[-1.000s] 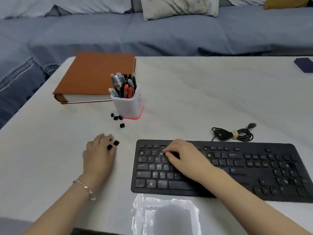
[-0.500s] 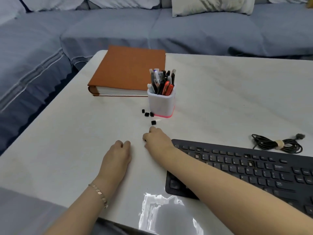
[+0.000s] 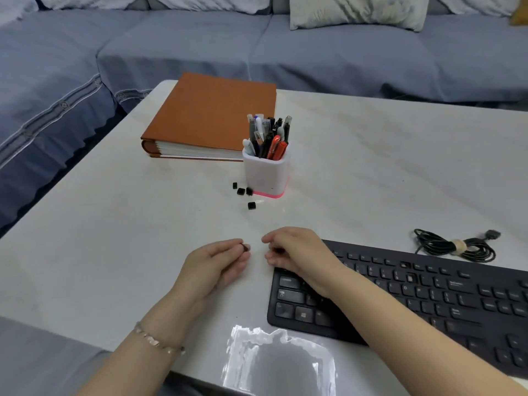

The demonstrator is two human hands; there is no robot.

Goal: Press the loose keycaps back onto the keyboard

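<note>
The left hand [image 3: 217,264] pinches one small square black keycap [image 3: 245,247] at its fingertips, just beside the flat black keyboard [image 3: 428,295]. The right hand [image 3: 297,252] hangs over the keyboard's far left corner with curled fingers, and I cannot tell if it holds something. Four more loose keycaps [image 3: 241,191] lie on the smooth pale table [image 3: 114,224] beside one white square pen holder [image 3: 265,175] with pink base, full of pens [image 3: 275,144], near one thick orange book [image 3: 211,115].

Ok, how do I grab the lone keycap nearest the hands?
Pinch the lone keycap by two opposite sides, from straight above: it lies low and flat on the table, apart from the other three keycaps, so there is room either side.
</note>
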